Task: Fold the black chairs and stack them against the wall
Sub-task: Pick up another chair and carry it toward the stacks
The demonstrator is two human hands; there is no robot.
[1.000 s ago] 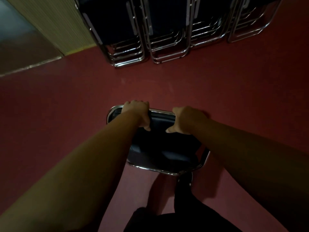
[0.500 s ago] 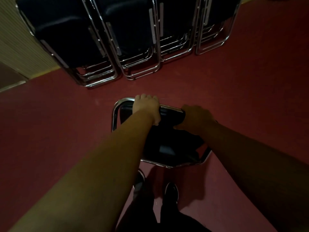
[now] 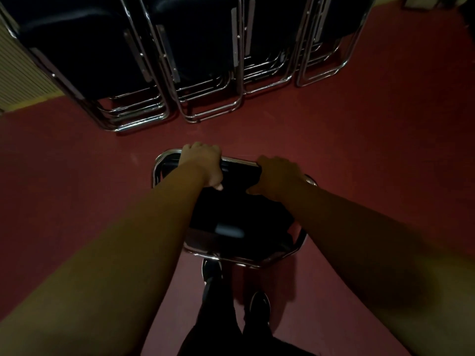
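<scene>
A folded black chair with a chrome frame hangs in front of me, seen from above. My left hand grips its top edge on the left. On the right part of the same edge my right hand grips too. Ahead, several folded black chairs lean in rows against the wall, their chrome feet resting on the red floor. A gap of bare floor separates the held chair from those rows.
A ribbed pale wall panel shows at the far left. My black shoes and trouser legs are below the held chair. Dim light hides details at the top right corner.
The leaning rows of chairs have come closer and now fill the top of the view. Both hands keep the same grip on the chair's top edge.
</scene>
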